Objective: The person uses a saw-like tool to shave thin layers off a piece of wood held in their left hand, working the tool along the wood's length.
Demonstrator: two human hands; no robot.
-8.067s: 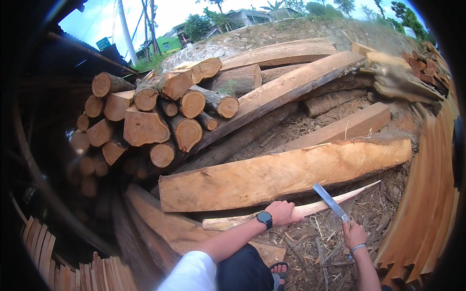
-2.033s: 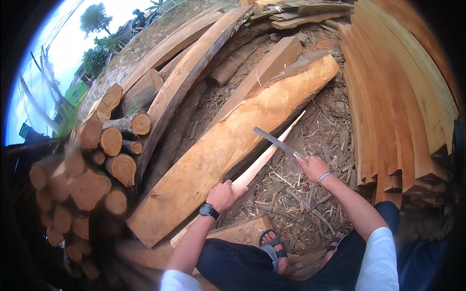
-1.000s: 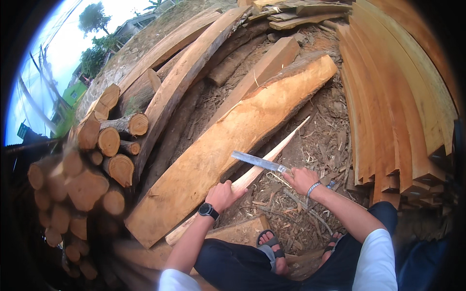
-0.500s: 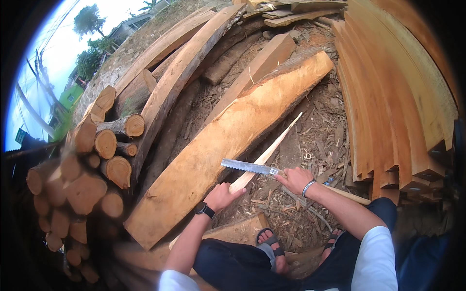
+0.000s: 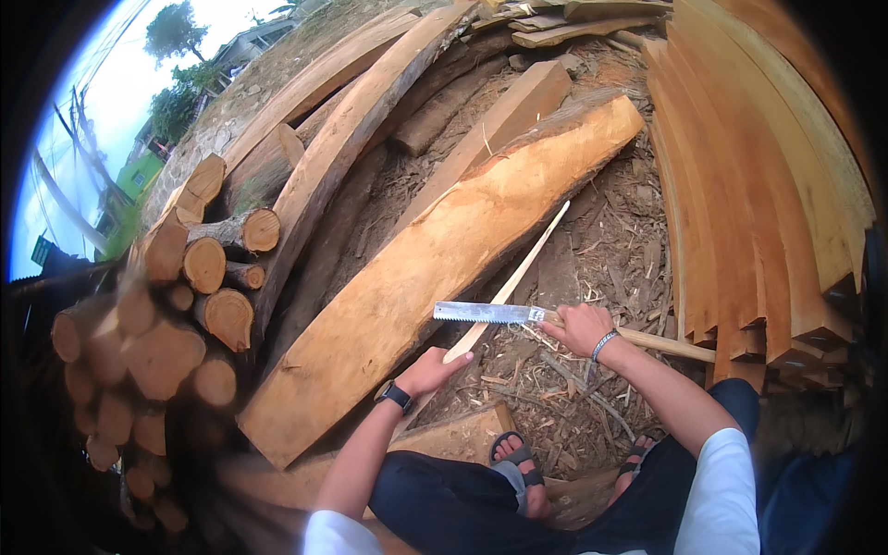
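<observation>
log pile [image 5: 139,342] blurred at left, stick's [image 5: 518,277] lower end hidden

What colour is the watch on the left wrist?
Black: the watch shows as a dark band above the left hand, best seen in the head view.

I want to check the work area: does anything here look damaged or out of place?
Nothing stands out. The left hand holds a thin wooden stick, the right hand holds a saw across it, and bark scraps litter the ground.

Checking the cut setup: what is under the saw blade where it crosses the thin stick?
The saw blade, held in the right hand, lies across the thin pale stick that the left hand grips lower down. Beneath them are wood chips; the contact point is hidden by the blade.
</observation>
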